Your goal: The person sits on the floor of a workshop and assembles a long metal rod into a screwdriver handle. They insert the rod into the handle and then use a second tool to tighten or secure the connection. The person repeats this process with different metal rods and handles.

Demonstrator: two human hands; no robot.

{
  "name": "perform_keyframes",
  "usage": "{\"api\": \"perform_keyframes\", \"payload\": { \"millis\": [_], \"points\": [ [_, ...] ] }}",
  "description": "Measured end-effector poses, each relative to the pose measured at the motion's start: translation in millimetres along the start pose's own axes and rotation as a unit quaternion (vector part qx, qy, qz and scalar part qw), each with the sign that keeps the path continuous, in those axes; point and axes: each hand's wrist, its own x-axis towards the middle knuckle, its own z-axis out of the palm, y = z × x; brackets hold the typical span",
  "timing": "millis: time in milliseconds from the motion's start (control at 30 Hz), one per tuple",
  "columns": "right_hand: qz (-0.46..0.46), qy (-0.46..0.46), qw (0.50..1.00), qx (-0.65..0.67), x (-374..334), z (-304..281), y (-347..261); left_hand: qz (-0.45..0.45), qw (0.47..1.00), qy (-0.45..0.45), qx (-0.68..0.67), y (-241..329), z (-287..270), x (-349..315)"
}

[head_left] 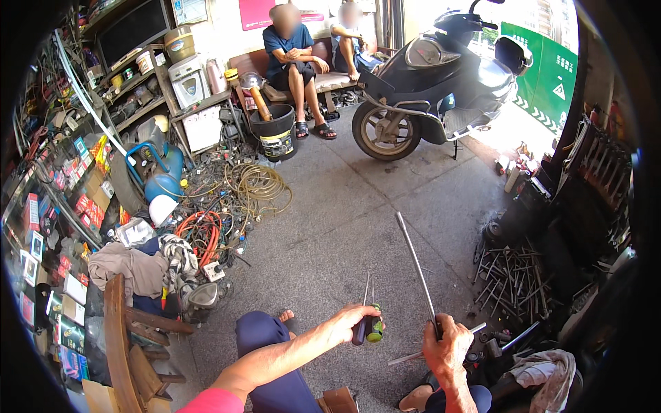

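1. Grey stone-like floor (330, 206) fills the middle of my feed, its seams bent by the lens.
2. The black scooter (444, 93) stands beyond the hands; the upper edge cuts off the top of its handlebar.
3. From the lower edge I have the left forearm slanting up and rightward past a dark-blue knee (265, 332). The left hand (350, 321) is back-up, its fingers closed around two handles; I cannot see their undersides.
4. The right forearm rises more steeply, and the right hand (447, 344) is a fist clamped on a long metal rod (415, 260).
5. The black bucket (260, 131) by the bench holds a leaning brown cylinder (260, 103); I can't make out what else is inside.
6. That rod tilts up and leftward above the floor. A dark section shows at the fist; its lower end is hidden from me.
7. A loose metal bar (405, 359) runs behind the right wrist, partly covered.
8. Two screwdriver-like tools are in the left hand, side by side, the dark-handled one (359, 333) and the green-handled one (374, 330), thin shafts pointing up. Their tips are too fine for me to read.
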Motion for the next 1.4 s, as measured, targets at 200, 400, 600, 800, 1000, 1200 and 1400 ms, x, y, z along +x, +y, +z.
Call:
{"api": "perform_keyframes", "payload": {
  "millis": [200,400,600,800,1000,1200,1400],
  "points": [
    [-0.035,-0.157,0.986,-0.039,-10,4,10,-0.035,0.999,-0.028,0.001,-8,-8,11],
    [-0.042,-0.384,0.908,-0.164,-21,16,26,-0.06,0.991,0.086,0.082,6,17,-14],
    [-0.05,-0.506,0.829,-0.232,-24,18,30,0.016,1.0,-0.004,-0.001,6,15,-13],
    [-0.055,-0.382,0.913,-0.135,-24,8,31,-0.015,0.999,0.009,0.03,2,12,-8],
    [-0.052,-0.153,0.984,-0.07,-11,1,20,0.041,0.995,0.032,0.082,3,13,-8],
    [-0.008,-0.125,0.986,-0.111,-16,6,28,-0.021,1.0,0.012,-0.009,-3,-2,3],
    [-0.047,-0.128,0.989,-0.063,-17,2,24,-0.01,1.0,-0.015,0.003,-4,4,-2]
  ]
}}
